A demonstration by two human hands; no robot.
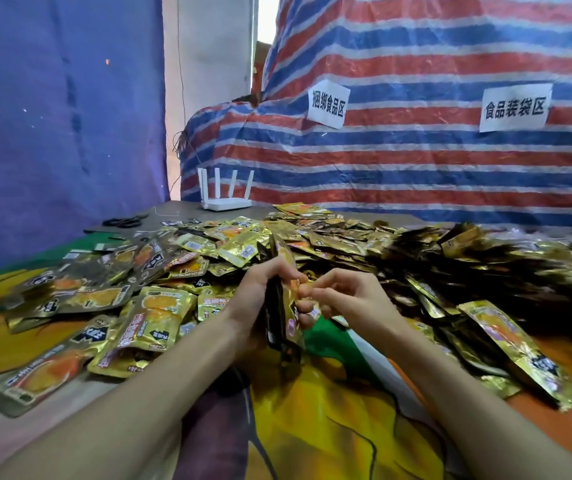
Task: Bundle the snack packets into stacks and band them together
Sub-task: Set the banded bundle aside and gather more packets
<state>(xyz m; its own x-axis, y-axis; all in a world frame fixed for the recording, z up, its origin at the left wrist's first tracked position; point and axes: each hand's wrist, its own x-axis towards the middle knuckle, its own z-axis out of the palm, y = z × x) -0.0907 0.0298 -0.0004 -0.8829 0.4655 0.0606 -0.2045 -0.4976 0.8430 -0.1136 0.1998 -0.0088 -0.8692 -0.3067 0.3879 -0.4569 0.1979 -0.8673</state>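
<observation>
Left hand (255, 299) grips packet stack (280, 322)

left: blue tarp (63, 116) | back: red-white-blue striped tarp (416, 161), paper signs (327, 103) | white router (225, 199) on grey table (180, 206)

The left hand (255, 301) covers the near face of the upright stack of packets (282, 320), the fingers (315, 293) of the right hand (346, 301) hide what, if anything, they pinch, the dark packet heap (468, 261) is blurred, both forearms run off the bottom edge, and the counter (177, 208) lies mostly buried.
</observation>
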